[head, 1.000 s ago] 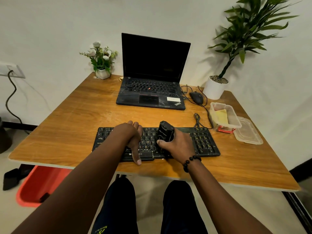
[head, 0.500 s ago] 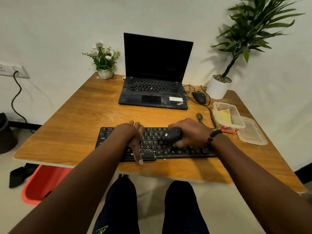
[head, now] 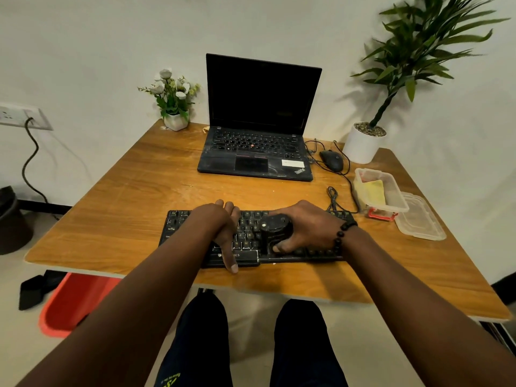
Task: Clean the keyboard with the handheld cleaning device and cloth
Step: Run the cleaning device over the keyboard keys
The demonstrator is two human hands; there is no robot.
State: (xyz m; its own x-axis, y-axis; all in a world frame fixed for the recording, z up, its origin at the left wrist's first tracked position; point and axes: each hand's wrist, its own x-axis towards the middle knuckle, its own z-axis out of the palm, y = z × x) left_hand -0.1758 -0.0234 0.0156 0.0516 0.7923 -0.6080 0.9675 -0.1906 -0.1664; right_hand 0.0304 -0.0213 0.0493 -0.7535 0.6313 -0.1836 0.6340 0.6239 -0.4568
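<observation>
A black keyboard (head: 178,227) lies near the front edge of the wooden desk (head: 117,208). My left hand (head: 220,230) rests across its middle keys, fingers over the far edge and thumb at the front edge by the space bar. My right hand (head: 310,227) grips the black handheld cleaning device (head: 275,229), which lies on its side against the keys just right of centre. A yellow cloth (head: 374,192) sits inside a clear plastic container (head: 396,191) at the right of the desk.
An open black laptop (head: 257,152) stands at the back, a mouse (head: 331,160) and cables to its right. The container's lid (head: 421,219) lies beside it. A small flower pot (head: 176,121) and a white potted plant (head: 363,146) occupy the back corners. A red bin (head: 69,303) sits under the desk.
My right hand swung from behind the device to its right side and tipped it from upright to lying across the keys. My left hand stayed on the keyboard.
</observation>
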